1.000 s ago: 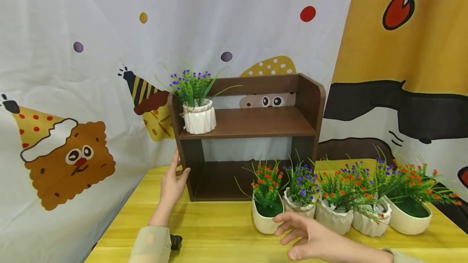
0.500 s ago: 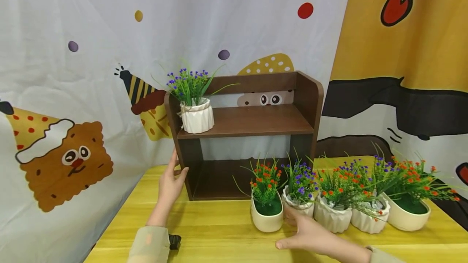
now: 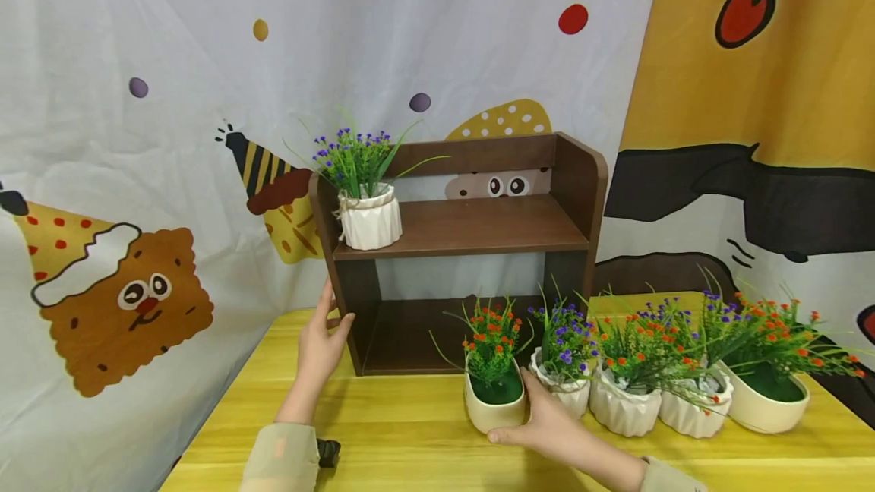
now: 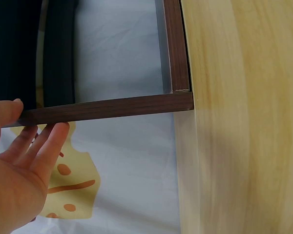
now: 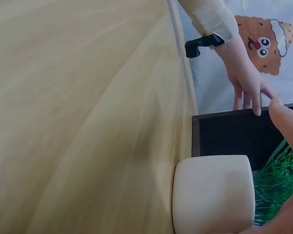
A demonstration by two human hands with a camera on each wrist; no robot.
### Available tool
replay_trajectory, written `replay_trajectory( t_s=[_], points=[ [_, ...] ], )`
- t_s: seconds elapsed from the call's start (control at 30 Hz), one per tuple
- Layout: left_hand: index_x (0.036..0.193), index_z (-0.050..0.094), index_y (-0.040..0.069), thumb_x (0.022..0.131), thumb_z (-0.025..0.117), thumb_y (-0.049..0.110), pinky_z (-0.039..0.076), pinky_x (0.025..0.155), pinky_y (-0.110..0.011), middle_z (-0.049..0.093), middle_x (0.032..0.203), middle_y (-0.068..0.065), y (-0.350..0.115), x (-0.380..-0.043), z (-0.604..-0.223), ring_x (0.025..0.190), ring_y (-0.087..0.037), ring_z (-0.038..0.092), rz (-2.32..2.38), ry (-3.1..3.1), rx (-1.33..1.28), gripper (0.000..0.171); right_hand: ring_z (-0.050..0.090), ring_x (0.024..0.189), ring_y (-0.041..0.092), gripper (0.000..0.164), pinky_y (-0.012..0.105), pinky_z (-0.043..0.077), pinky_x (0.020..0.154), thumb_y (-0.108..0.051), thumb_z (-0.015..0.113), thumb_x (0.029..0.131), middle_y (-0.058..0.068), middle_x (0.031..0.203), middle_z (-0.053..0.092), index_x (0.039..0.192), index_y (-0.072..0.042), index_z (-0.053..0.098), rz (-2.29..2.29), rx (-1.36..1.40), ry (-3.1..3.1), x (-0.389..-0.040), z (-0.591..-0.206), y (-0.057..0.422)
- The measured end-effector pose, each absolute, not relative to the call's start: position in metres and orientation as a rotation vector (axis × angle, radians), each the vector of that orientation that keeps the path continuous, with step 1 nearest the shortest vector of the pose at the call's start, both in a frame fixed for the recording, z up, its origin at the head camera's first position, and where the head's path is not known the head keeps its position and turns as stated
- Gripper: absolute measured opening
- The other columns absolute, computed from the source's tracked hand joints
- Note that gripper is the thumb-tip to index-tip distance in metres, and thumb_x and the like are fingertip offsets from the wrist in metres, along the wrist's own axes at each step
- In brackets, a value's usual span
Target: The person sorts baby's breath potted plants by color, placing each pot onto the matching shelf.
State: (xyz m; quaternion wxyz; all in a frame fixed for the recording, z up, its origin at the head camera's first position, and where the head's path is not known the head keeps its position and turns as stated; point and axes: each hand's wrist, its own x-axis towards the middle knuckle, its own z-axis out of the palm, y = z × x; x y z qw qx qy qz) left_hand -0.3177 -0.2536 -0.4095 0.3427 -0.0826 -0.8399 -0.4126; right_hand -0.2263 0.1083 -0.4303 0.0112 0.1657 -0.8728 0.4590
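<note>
My left hand holds the left side panel of the brown two-tier shelf; the left wrist view has the thumb on one face and the fingers on the other. My right hand is curled round the right side of an oval cream pot with red artificial flowers. Its thumb lies near the pot's front, while the other fingers are mostly hidden between it and its neighbour. In the right wrist view the smooth pot stands beside the thumb.
A white ribbed pot with purple flowers stands on the upper shelf's left end. Right of my right hand are white pots with red and purple flowers and another oval pot. A printed curtain hangs behind the wooden table.
My right hand has come in from the right and closed round the oval pot of red flowers, which has shifted slightly left. The left hand stays on the shelf's side.
</note>
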Motion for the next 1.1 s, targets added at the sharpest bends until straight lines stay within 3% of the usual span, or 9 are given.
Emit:
replay_trajectory(
  t_s=[0.2, 0.6, 0.9, 1.1],
  points=[
    [0.155, 0.027, 0.026, 0.09, 0.069, 0.005, 0.057, 0.072, -0.051, 0.06, 0.125, -0.026, -0.255, -0.32, -0.41, 0.088, -0.041, 0.068, -1.068, -2.19, -0.195, 0.08, 0.036, 0.128, 0.053, 0.116, 0.064, 0.034, 0.102, -0.034, 0.091, 0.064, 0.039, 0.141, 0.035, 0.142, 0.019, 0.025, 1.429, 0.42, -2.734, -0.241, -0.433, 0.093],
    [0.155, 0.029, 0.023, 0.089, 0.07, 0.005, 0.057, 0.071, -0.051, 0.061, 0.122, -0.027, -0.253, -0.319, -0.411, 0.086, -0.042, 0.068, -1.057, -2.185, -0.198, 0.08, 0.042, 0.126, 0.047, 0.115, 0.059, 0.036, 0.103, -0.032, 0.094, 0.058, 0.034, 0.138, 0.04, 0.142, 0.014, 0.029, 1.498, 0.466, -2.631, -0.26, -0.444, 0.072],
    [0.154, 0.031, 0.02, 0.087, 0.071, 0.003, 0.057, 0.069, -0.051, 0.061, 0.12, -0.028, -0.252, -0.32, -0.415, 0.083, -0.042, 0.068, -1.023, -2.159, -0.223, 0.079, 0.047, 0.121, 0.045, 0.122, 0.056, 0.041, 0.101, -0.046, 0.092, 0.054, 0.033, 0.137, 0.042, 0.141, 0.014, 0.03, 1.3, 0.435, -2.696, -0.263, -0.453, 0.063],
    [0.154, 0.03, 0.021, 0.088, 0.07, 0.003, 0.057, 0.069, -0.051, 0.061, 0.12, -0.029, -0.253, -0.319, -0.413, 0.083, -0.042, 0.068, -1.04, -2.155, -0.218, 0.079, 0.05, 0.12, 0.044, 0.117, 0.056, 0.042, 0.1, -0.038, 0.091, 0.053, 0.03, 0.137, 0.046, 0.141, 0.012, 0.033, 1.263, 0.406, -2.701, -0.267, -0.453, 0.062]
  ],
)
